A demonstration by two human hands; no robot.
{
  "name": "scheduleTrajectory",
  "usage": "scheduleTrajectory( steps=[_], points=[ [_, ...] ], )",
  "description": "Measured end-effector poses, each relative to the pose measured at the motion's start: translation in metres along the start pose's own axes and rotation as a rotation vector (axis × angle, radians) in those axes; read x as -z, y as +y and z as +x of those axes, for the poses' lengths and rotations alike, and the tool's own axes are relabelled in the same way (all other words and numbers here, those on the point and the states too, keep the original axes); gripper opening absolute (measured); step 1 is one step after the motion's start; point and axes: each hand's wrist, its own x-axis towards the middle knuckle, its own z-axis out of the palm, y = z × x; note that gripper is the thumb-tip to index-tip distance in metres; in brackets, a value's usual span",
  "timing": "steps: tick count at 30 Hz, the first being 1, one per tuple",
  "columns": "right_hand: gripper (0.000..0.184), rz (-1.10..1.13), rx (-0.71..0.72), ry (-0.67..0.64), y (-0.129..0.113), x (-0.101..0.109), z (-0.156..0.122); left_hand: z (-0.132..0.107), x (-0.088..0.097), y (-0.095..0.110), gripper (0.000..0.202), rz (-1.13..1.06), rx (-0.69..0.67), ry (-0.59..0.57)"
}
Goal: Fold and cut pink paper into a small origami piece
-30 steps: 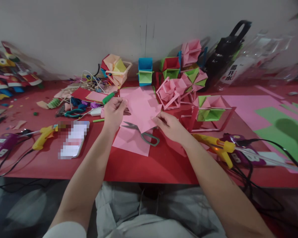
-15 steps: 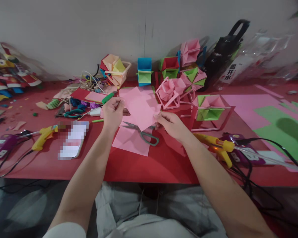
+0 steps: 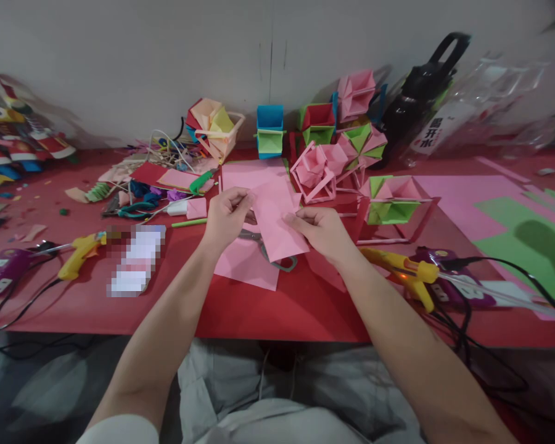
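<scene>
A piece of pink paper [image 3: 280, 219] is raised over the table between my two hands. My left hand [image 3: 230, 213] pinches its upper left corner, and my right hand [image 3: 317, 227] grips its right side with the thumb on top. Beneath it lie scissors with grey-green handles [image 3: 287, 265], partly covered by the held paper. The scissors rest on another pink sheet [image 3: 245, 265]. Farther back, more pink paper [image 3: 240, 172] lies flat on the red table.
Folded paper lanterns [image 3: 269, 132] stand along the wall. Yellow glue guns [image 3: 81, 256] with cords lie at both sides, one by my right forearm [image 3: 407, 271]. A phone [image 3: 139, 259] is left of my left arm. Bottles [image 3: 409, 105] and pink and green sheets [image 3: 457, 203] are at right.
Both hands have drawn closer together, the left moving right and slightly down. The held pink paper has turned from a diamond pose to a more upright rectangle and sits lower, covering more of the scissors.
</scene>
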Motion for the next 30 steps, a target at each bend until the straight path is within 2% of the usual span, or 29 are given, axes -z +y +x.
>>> scheduleTrajectory(
  steps=[4,9,11,14,16,19,22,25,30],
  points=[
    [0.042,-0.011,0.028,0.006,0.002,0.0,0.002,0.003,0.003,0.001,0.021,-0.02,0.077,0.004],
    [0.034,-0.091,0.055,-0.032,0.003,0.003,0.003,0.006,0.009,-0.002,0.017,-0.028,0.244,-0.072],
    [0.034,-0.139,0.058,-0.073,0.002,0.005,0.003,0.007,0.011,-0.002,0.015,0.035,0.223,-0.064],
    [0.033,-0.219,0.035,-0.196,0.0,0.008,0.003,0.006,0.012,0.002,0.022,0.18,0.103,-0.083],
    [0.032,-0.255,0.028,-0.312,0.0,0.009,0.002,0.003,0.012,0.007,0.023,0.254,0.056,-0.181],
    [0.029,-0.284,0.056,-0.455,0.001,0.009,0.0,-0.002,0.011,0.012,0.017,0.318,0.028,-0.399],
    [0.024,-0.319,0.08,-0.513,0.003,0.009,-0.002,-0.004,0.013,0.012,0.015,0.343,0.045,-0.599],
    [0.021,-0.356,0.089,-0.537,0.002,0.009,-0.003,-0.004,0.015,0.01,0.012,0.356,0.052,-0.704],
    [0.026,-0.417,0.116,-0.604,-0.001,0.009,-0.004,-0.006,0.012,0.007,0.016,0.397,0.063,-0.793]
  ],
)
